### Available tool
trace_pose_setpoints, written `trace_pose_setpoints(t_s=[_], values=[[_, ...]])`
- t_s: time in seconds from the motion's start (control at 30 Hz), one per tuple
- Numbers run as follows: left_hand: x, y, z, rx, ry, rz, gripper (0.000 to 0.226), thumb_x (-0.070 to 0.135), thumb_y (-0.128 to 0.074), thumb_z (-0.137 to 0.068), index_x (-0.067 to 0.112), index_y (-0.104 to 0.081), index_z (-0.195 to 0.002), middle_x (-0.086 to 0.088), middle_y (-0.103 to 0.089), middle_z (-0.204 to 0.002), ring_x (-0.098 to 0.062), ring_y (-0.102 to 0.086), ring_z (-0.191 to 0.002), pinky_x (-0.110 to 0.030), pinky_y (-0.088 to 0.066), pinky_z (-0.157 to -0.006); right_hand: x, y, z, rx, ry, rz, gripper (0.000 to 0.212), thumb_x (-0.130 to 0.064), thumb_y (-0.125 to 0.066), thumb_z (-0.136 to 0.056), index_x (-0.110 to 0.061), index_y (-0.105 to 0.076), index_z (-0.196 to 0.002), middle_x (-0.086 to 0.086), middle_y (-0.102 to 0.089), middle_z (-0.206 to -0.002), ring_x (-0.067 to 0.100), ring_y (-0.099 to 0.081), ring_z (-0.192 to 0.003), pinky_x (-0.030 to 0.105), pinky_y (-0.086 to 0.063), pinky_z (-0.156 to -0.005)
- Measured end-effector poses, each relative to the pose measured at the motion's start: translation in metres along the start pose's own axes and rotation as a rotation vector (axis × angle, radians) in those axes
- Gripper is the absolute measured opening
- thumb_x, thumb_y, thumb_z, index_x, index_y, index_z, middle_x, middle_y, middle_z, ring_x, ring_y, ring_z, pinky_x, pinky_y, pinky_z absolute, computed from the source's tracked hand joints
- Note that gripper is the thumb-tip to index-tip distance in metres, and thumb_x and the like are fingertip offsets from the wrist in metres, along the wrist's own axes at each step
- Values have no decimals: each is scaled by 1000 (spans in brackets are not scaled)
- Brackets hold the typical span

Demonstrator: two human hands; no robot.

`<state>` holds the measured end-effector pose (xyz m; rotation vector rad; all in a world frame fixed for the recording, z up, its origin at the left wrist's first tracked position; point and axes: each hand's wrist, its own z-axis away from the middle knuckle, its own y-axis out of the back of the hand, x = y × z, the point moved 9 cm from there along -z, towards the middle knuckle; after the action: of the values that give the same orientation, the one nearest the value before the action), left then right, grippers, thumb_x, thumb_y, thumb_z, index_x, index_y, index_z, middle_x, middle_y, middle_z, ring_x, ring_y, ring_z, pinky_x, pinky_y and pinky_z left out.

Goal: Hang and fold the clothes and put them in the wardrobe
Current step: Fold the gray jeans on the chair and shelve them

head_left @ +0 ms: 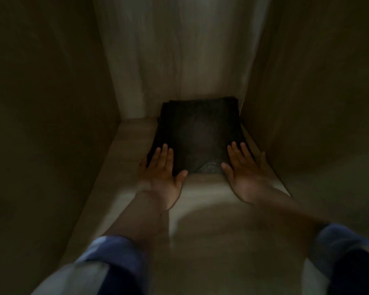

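While both the left hand (161, 167) and right hand (244, 167) press flat, fingers straight, on the folded dark garment (197, 133) deep on the wardrobe shelf (200, 209), an uneven push may crumple its fold.

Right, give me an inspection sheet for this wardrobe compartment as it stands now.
Surface: pale wood-grain wardrobe shelf, dimly lit, bare in front of the garment.
Job's things: one dark folded garment lying flat at the back of the shelf, nearer the right wall; its kind cannot be told.
Clutter: nothing seen.
Grippers: left hand and right hand both flat, straight fingers resting on the garment's near corners, neither gripping it.
Cables: nothing seen.
Surroundings: light back panel, darker side walls, blue rolled sleeves at the bottom edge; the image is blurred.
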<state>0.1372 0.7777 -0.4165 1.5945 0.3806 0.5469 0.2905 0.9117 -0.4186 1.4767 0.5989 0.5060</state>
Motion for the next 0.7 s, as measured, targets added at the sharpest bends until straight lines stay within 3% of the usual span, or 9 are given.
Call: trace_pose_setpoints(t_s=[0.1,0.2,0.27,0.53,0.7], values=[[8,20,48,-176,1,-57,70,55,-8,-97,14,2,-152,-2,9,-159,-16,9,-146,-41,3,-119,-16,17,48,-49,50,127,73,-59,8,-88,-21,4,-151,-5,11,-159,15,14,-146,53,10,-113],[21,55,101,-215,-35,-105,66,48,-13,-99,12,1,-152,-3,6,-160,-17,7,-147,-44,0,-119,-35,51,96,-98,81,61,60,-47,-12,-100,-21,0,-152,-4,7,-160,16,13,-146,52,9,-114],[23,76,139,-228,-45,-122,64,43,-16,-99,12,0,-152,-2,6,-160,-15,8,-146,-48,4,-118,-49,76,132,-132,114,43,58,-44,-15,-101,-21,-1,-152,-5,5,-160,15,12,-146,51,8,-115],[3,189,291,-123,54,-18,61,31,-33,-95,17,-11,-151,5,-12,-159,-11,0,-147,-46,4,-117,-108,149,280,-324,292,55,60,-46,-14,-100,-22,6,-152,-7,11,-159,14,16,-145,49,6,-117],[-27,236,399,-57,216,-45,60,30,-37,-95,19,-17,-150,5,-19,-157,-12,-3,-147,-47,-2,-117,-157,188,342,-297,427,15,61,-45,-18,-101,-18,0,-152,-4,5,-160,16,8,-147,49,-2,-118]])
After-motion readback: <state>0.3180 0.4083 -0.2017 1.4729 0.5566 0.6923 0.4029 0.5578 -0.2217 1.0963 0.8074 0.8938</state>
